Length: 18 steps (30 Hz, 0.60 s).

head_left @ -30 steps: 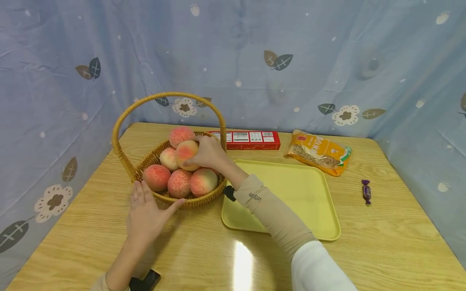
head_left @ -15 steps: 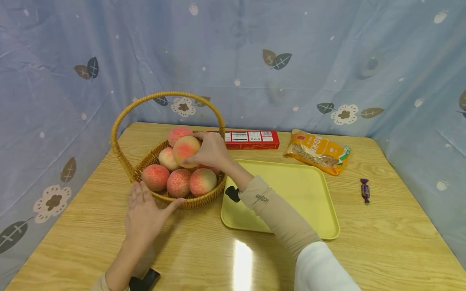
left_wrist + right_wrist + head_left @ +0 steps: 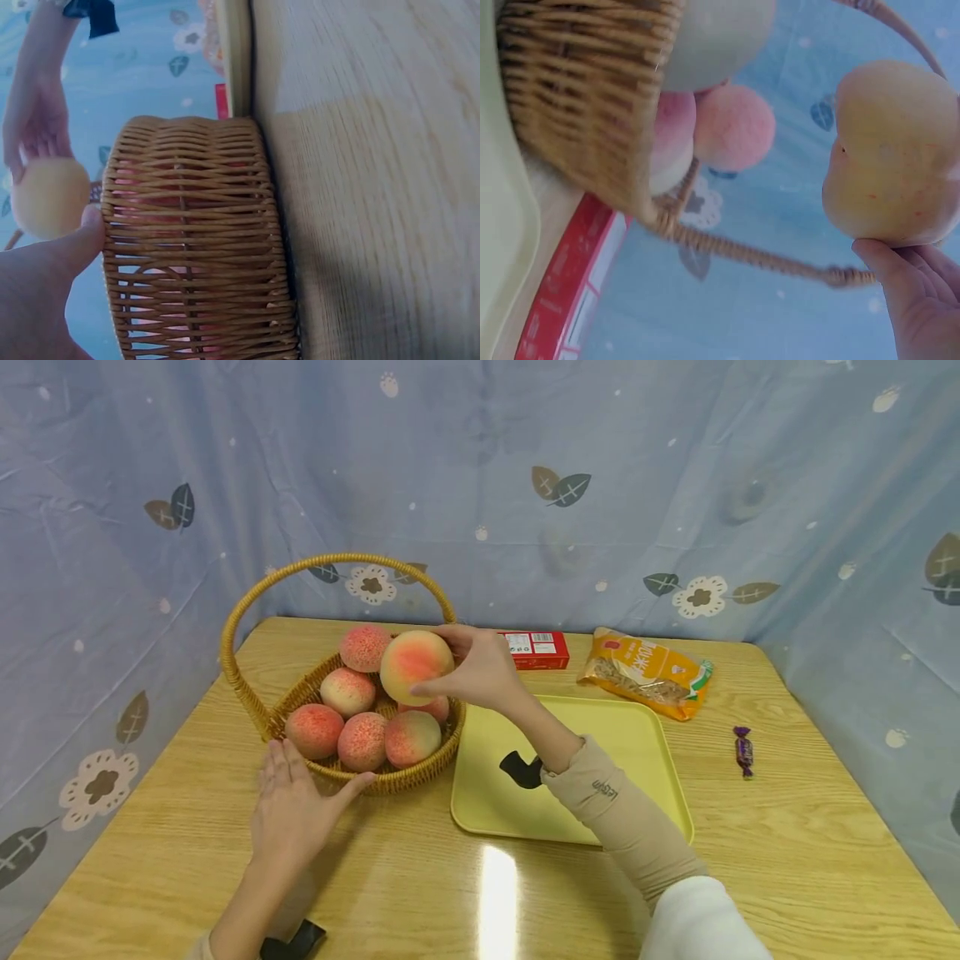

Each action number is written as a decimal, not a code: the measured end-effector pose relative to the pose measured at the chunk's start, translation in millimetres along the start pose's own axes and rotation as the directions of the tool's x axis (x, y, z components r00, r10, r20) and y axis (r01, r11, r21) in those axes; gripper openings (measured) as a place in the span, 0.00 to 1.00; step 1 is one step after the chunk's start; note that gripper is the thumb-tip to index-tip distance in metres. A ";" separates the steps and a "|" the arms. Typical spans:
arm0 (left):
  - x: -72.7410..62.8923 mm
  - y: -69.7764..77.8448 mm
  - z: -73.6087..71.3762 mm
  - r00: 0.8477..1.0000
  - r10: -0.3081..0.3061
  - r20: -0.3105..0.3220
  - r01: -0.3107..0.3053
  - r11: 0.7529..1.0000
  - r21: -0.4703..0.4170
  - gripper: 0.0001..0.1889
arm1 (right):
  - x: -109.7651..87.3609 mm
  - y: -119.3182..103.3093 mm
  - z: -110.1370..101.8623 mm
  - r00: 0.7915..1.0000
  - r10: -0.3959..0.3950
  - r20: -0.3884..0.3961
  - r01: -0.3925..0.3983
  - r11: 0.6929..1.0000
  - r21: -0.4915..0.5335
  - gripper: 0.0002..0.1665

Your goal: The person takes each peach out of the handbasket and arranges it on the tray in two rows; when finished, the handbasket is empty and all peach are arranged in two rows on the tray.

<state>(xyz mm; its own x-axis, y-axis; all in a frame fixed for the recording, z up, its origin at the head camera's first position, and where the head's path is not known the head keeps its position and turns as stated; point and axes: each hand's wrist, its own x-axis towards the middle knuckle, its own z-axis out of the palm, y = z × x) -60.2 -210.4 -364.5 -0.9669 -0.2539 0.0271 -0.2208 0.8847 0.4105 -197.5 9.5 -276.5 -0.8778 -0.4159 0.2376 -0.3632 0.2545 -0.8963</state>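
Observation:
My right hand holds a yellow peach with a red blush between thumb and fingers, above the right side of a wicker basket. In the right wrist view this peach is clear of the basket rim, its creased side showing. Several other peaches, among them a red one and a greenish-pink one, lie in the basket. My left hand rests at the basket's front left, its fingers extended and spread from the thumb. In the left wrist view the thumb touches the rim.
A yellow tray lies right of the basket, under my right forearm. Behind are a red box and an orange food bag. A purple-wrapped candy lies at the right. The basket's tall handle arches over the peaches.
My right hand has lifted the yellow peach off the pile and carried it to the right, towards the basket's right side. My left hand stays at the basket's front.

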 end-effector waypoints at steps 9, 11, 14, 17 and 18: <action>-0.1 0.3 -0.9 1.000 -0.005 0.007 0.005 1.000 -0.018 0.65 | -16.5 12.2 -39.5 0.996 0.021 -0.089 -0.015 0.997 0.074 0.38; -0.1 0.5 -0.6 1.000 0.001 0.001 -0.001 1.000 -0.021 0.65 | -18.4 16.2 -46.5 0.992 0.055 -0.115 -0.048 0.997 0.060 0.38; -0.2 0.8 -0.2 1.000 0.003 0.001 -0.003 1.000 -0.017 0.65 | -21.1 24.4 -54.2 0.984 0.123 -0.130 -0.115 0.991 0.065 0.38; -0.7 0.9 -0.1 1.000 0.003 0.005 -0.003 1.000 -0.009 0.65 | -23.6 34.3 -58.9 0.976 0.174 -0.133 -0.164 0.983 0.086 0.37; -0.8 0.8 -0.1 1.000 0.004 0.004 -0.004 1.000 -0.006 0.65 | -24.1 37.7 -59.9 0.973 0.186 -0.138 -0.174 0.980 0.095 0.37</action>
<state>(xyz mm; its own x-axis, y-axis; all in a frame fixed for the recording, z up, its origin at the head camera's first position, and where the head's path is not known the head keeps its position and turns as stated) -59.6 -209.5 -364.1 -0.9682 -0.2488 0.0252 -0.2161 0.8833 0.4159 -208.8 81.4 -293.5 -0.9646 -0.2370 0.1161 -0.1737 0.2388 -0.9554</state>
